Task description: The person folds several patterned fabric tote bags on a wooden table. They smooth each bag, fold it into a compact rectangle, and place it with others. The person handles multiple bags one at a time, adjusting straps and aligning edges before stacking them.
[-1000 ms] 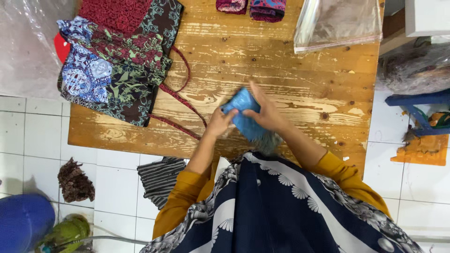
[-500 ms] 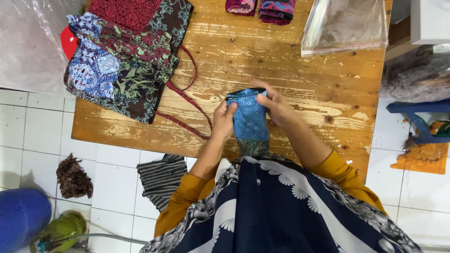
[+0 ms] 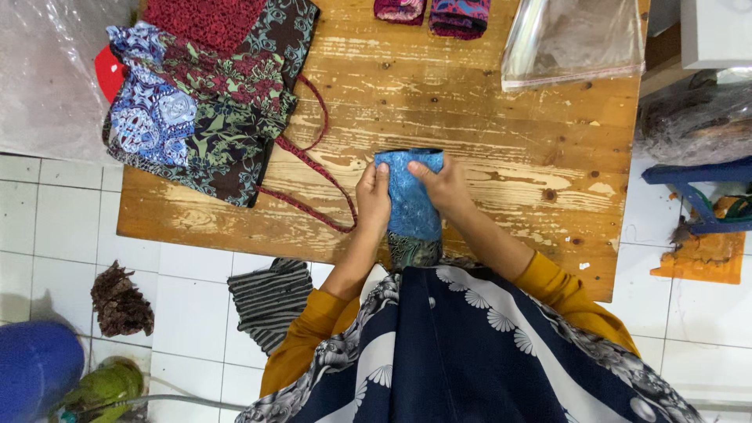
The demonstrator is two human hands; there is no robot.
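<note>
A blue patterned cloth piece (image 3: 413, 204) lies lengthwise on the wooden table (image 3: 501, 141), its lower end dark green and hanging over the near edge. My left hand (image 3: 373, 197) grips its left side. My right hand (image 3: 443, 185) holds its upper right corner, fingers folded over the top edge. Both sleeves are mustard yellow.
A pile of patterned fabric bags (image 3: 204, 94) with a dark red cord (image 3: 313, 168) lies at the table's left. Two folded purple pieces (image 3: 435, 12) and a clear plastic bag (image 3: 576, 39) sit at the far edge. A striped cloth (image 3: 270, 298) lies on the tiled floor.
The blue cloth was bunched and lifted between both hands; now it is stretched flat and long on the table, with the hands at its sides.
</note>
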